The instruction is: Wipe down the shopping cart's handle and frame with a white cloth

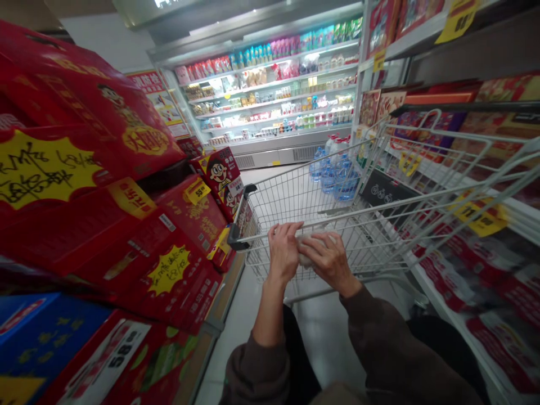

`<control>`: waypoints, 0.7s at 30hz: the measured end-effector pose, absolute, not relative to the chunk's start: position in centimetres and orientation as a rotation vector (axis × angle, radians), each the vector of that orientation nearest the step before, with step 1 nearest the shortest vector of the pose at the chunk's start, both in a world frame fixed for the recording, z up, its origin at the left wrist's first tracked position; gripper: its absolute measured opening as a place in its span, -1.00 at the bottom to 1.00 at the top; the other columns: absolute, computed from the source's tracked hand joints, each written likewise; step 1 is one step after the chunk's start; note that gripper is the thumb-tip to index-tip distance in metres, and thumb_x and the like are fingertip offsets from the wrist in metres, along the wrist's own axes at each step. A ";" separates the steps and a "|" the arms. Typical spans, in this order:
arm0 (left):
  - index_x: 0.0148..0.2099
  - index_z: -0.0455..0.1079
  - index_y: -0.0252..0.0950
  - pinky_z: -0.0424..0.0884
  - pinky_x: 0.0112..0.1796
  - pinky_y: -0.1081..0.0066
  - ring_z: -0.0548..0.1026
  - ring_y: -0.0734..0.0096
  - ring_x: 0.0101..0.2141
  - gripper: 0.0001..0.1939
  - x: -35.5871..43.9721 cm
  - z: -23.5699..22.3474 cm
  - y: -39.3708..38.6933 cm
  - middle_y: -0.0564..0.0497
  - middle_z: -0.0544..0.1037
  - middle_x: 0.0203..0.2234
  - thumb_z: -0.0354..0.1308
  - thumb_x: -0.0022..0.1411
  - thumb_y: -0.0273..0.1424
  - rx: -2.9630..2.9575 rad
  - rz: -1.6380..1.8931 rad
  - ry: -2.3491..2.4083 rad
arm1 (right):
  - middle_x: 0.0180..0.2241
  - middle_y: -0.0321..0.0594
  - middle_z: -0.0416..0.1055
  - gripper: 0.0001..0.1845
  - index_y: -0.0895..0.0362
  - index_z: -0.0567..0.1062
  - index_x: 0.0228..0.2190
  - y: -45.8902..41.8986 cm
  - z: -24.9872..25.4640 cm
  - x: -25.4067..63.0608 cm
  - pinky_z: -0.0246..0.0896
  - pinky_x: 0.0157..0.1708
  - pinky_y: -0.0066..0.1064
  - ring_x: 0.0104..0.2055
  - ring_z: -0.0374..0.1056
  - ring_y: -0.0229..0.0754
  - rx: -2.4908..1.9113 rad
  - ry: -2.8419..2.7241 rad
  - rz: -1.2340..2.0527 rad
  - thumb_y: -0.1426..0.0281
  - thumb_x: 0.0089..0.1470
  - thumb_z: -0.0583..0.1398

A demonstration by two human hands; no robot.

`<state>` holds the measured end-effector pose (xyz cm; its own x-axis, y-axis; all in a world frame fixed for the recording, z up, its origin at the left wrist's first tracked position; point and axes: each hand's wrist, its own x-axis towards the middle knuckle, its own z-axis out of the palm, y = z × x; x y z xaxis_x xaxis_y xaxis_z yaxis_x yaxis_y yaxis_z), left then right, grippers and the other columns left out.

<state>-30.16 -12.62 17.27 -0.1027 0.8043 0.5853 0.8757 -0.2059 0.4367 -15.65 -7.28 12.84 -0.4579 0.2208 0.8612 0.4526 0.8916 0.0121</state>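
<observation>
A wire shopping cart stands sideways in front of me, its side rail running under my hands. My left hand is closed, with the fingers curled over the top of that rail. Close beside it, my right hand is bent around a pale, whitish bundle, which is mostly covered by the fingers. The bundle's kind cannot be made out; it rests against the cart's side. Through the wires the cart's floor shows.
Red gift boxes with yellow price signs are stacked on the left. Shelves of packaged goods line the right. Large blue-tinted water bottles stand on the floor beyond the cart. A lit refrigerated display spans the back.
</observation>
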 end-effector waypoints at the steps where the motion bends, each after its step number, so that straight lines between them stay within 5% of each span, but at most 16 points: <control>1: 0.13 0.37 -0.11 0.02 0.25 0.10 0.41 0.36 0.05 -0.36 -29.9 17.3 -12.5 0.00 0.54 -0.03 -0.55 0.48 -0.23 -2.029 -1.207 -1.932 | -0.08 -0.31 0.58 -0.71 0.00 0.53 -0.13 -7.1 13.2 -15.3 0.00 0.10 -0.10 0.02 0.35 -0.11 -0.501 -2.051 -0.302 0.54 0.21 0.12; 14: 0.21 0.32 -0.13 -0.08 0.29 0.12 0.37 0.39 0.12 -0.38 -27.4 17.0 -11.6 0.00 0.51 0.04 -0.53 0.49 -0.24 -2.027 -1.155 -1.878 | -0.04 -0.31 0.56 -0.50 -0.03 0.51 -0.08 -5.2 11.9 -10.1 0.01 0.09 -0.11 0.05 0.35 -0.07 -0.573 -2.054 -0.272 0.63 -0.02 0.14; 21: 0.22 0.29 -0.13 -0.12 0.29 0.12 0.35 0.38 0.11 -0.41 -25.1 17.0 -10.3 -0.01 0.49 0.04 -0.52 0.49 -0.23 -2.022 -1.105 -1.866 | -0.07 -0.35 0.58 -0.59 -0.04 0.53 -0.12 -3.3 12.5 -8.1 -0.01 0.10 -0.11 0.03 0.35 -0.09 -0.592 -2.079 -0.299 0.59 0.02 0.20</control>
<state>-25.10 -10.28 16.98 -0.0614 0.7861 0.6150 0.9171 -0.1988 0.3455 -8.12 -3.30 12.51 -0.4586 0.2947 0.8384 0.5190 0.8546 -0.0165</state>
